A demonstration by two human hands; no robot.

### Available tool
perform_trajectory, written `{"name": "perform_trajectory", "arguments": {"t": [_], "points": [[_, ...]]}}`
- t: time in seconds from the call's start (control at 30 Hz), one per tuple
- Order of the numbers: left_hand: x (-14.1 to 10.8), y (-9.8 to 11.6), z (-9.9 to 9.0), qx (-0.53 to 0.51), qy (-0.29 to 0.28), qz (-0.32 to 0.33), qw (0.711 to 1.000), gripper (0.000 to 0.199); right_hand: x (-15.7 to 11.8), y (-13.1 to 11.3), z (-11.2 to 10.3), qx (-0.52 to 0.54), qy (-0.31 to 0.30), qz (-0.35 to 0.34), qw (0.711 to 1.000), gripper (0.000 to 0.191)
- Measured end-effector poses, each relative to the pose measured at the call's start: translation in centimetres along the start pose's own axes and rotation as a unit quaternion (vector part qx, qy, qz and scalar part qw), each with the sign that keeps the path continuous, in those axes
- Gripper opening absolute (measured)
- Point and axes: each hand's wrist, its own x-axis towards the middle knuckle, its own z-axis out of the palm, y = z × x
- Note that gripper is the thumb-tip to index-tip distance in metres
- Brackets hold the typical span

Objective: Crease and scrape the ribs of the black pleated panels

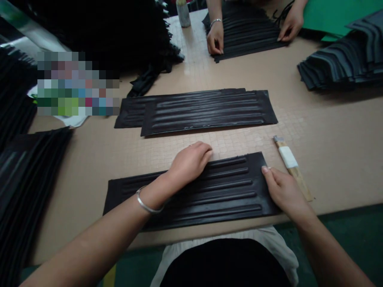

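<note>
Your right grip (283, 191) pinched the panel (223, 191) at its right end; your left grip (191, 159) curled at its far edge, whether holding, I couldn't tell.

Ridged panel (230, 187): partly covered by left forearm (116, 231). Right hand (283, 187): most fingertips hidden. Pixelated item (77, 87): contents unreadable. Sheet stack (344, 59): cut off at right.

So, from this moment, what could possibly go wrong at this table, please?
The dark ribbed panel lies close to the near edge of the table, so it might slip over. The wooden-handled tool lies beside the right hand, which could knock it. The overlapping panels beyond might shift if bumped.
</note>
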Motion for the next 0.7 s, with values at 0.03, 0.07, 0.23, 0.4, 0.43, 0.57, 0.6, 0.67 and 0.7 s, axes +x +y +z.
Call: {"name": "perform_trajectory", "arguments": {"t": [0.03,0.07,0.23,0.4,0.43,0.57,0.6,0.67,0.7], "points": [[-1.9,-0.5,-0.2,0.037,0.041,0.002,0.998,0.029,0.0,0.3,-0.4,-0.074,0.022,-0.016,0.997,0.05],[-3.8,-0.9,-0.2,0.065,0.072,0.008,0.995,0.03,0.0,0.4,-0.6,-0.137,0.051,-0.034,0.989,0.045],[-10.1,0.0,3.2,0.131,0.055,0.045,0.989,0.049,-0.9,-4.6,2.6,-0.118,0.136,-0.242,0.953,0.048],[-10.6,-0.4,5.9,0.163,0.011,0.043,0.986,0.062,-1.9,-10.1,9.2,-0.14,-0.01,-0.35,0.926,0.072],[-11.0,-1.3,5.8,0.169,0.014,0.028,0.985,0.063,-1.7,-9.9,9.6,-0.158,-0.013,-0.343,0.926,0.076],[-14.6,-6.9,3.8,0.18,0.044,-0.08,0.979,0.065,-0.1,-6.0,7.2,-0.209,0.007,-0.29,0.934,0.075],[-15.7,-8.2,3.1,0.179,0.049,-0.105,0.977,0.064,0.4,-4.9,6.1,-0.216,0.012,-0.279,0.936,0.074],[-17.6,-10.5,1.9,0.168,0.058,-0.153,0.972,0.062,1.5,-3.0,4.4,-0.224,0.024,-0.265,0.938,0.074],[-18.4,-11.5,1.4,0.156,0.064,-0.176,0.97,0.061,2.1,-2.3,3.8,-0.225,0.029,-0.265,0.937,0.075]]}}
